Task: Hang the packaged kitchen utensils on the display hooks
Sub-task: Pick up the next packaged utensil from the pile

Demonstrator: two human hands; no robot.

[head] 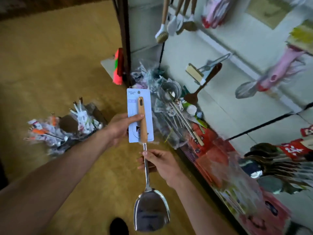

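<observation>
A steel spatula (151,211) with a wooden handle is fixed to a light-blue backing card (133,109). My left hand (121,127) grips the card and handle from the left, thumb across the wood. My right hand (160,162) pinches the metal shaft just below the card. The spatula hangs upright, blade down, in front of me over the floor. To the right stands the display wall (237,92) with black hooks (264,124); a dark wooden turner (201,87) and brushes (171,22) hang there.
A heap of wrapped ladles and strainers (171,102) lies at the foot of the wall. A second pile of packaged utensils (67,128) sits on the tan floor to the left. Red packages (213,155) line the lower shelf. A dark post (124,39) rises behind.
</observation>
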